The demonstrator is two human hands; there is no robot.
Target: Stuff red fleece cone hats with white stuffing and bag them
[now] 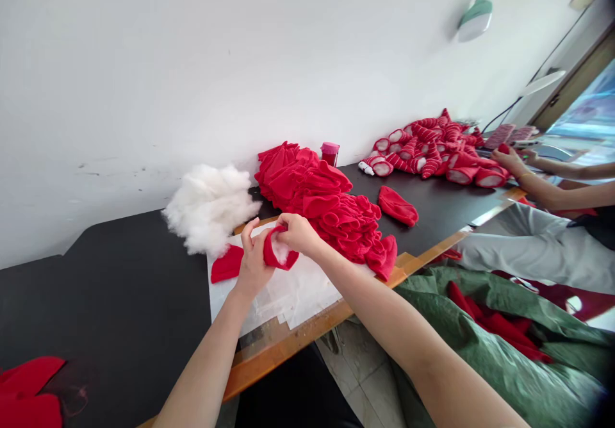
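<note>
A small red fabric pouch (275,260) with white fibre stuffing (280,248) in its mouth is held above white paper (302,293). My left hand (255,261) wraps round its side, fingers closed on it. At its upper rim, my right hand (296,232) has its fingers pinched; whether they grip the rim or the stuffing is hidden. A flat red fabric piece (227,264) lies on the paper left of my left hand. Behind it sits a heap of white fluffy stuffing (209,204). A big pile of red fabric pieces (312,188) lies beyond my right hand.
Stuffed red striped pieces (427,149) are heaped at the back right, near a co-worker's hands (514,162). A pink-lidded jar (330,153) stands by the wall. A green sack (432,293) with red fabric hangs below the wooden table edge (288,353).
</note>
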